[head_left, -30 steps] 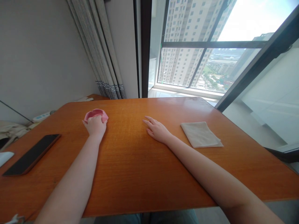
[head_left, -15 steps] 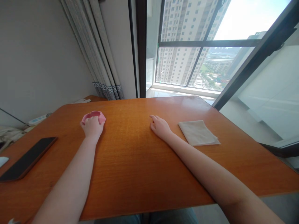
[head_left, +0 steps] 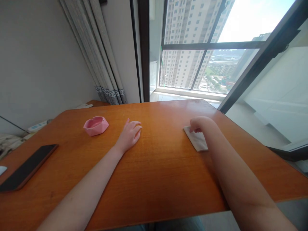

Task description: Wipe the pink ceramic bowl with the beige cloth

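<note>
A pink faceted bowl [head_left: 96, 127] with a hollow top sits on the left of the wooden table. My left hand [head_left: 128, 134] is to the right of it, above the tabletop, with its fingers loosely bent, apart and empty. Over on the right, my right hand [head_left: 201, 123] is on a folded light grey cloth [head_left: 198, 141]. Its fingers curl down and press together at the cloth's upper left part. The hand and forearm hide the cloth's right side, and the fingertips are partly out of sight.
A long black pad [head_left: 29, 166] lies on the table's left side, with part of a white object [head_left: 3, 169] beside it. A white power strip [head_left: 38, 125] is past the left edge. Curtain [head_left: 106, 64] and window stand behind the table [head_left: 144, 179].
My left hand has let go of the pink bowl and moved right. My right hand has gone from mid-table rightward onto the cloth. The bowl stays in place.
</note>
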{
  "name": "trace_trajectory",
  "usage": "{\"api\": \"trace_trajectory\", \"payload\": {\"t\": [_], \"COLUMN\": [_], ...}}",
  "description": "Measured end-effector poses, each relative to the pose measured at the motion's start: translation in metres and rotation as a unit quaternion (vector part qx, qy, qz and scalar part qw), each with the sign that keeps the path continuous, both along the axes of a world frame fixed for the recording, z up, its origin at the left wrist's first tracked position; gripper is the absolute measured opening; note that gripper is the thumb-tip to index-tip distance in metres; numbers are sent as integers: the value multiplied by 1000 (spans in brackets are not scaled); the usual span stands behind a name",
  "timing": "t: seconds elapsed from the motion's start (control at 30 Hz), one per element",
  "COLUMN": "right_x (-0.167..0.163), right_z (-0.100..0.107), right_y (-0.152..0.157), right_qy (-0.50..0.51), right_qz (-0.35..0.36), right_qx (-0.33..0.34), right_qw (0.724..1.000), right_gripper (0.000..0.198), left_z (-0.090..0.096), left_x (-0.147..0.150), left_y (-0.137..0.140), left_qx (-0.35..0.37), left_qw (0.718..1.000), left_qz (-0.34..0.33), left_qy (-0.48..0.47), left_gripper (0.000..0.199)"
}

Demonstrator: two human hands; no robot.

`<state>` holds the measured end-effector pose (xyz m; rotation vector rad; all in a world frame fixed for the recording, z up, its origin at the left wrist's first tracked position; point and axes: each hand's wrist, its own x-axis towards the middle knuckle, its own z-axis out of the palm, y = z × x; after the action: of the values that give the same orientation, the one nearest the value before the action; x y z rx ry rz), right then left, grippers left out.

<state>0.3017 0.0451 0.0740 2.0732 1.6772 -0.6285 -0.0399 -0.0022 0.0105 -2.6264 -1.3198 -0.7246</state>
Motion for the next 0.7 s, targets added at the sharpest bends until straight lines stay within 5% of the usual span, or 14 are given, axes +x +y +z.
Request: {"api": "trace_trajectory", "payload": {"t": [0.13,0.23,0.37,0.53,0.7], "right_x": [-26,-66,-107,-105,-92], "right_z": [-10,-16,-26,-47,-70], "right_y": [-2,-10,-26,-21,-8], "right_qy": [-13,38,205,317,378], "right_qz": [29,82,124,115,107], "right_qx": [6,69,210,343,287], "right_qw": [999,993,948,877,874], "right_gripper": [7,8,23,35,31], "left_z": [-9,-9,-1,6,12], "left_x": [33,49,60,44,-5], "left_y": [-18,-35,-53,-56,-57], "left_qx": [-19,-10,-43,-137,-205], "left_qw": [983,976,970,976,972], "left_qz": [-175,-214,-237,-150,-25], "left_qy": [46,41,36,82,116], "left_gripper": [23,25,32,37,29]}}
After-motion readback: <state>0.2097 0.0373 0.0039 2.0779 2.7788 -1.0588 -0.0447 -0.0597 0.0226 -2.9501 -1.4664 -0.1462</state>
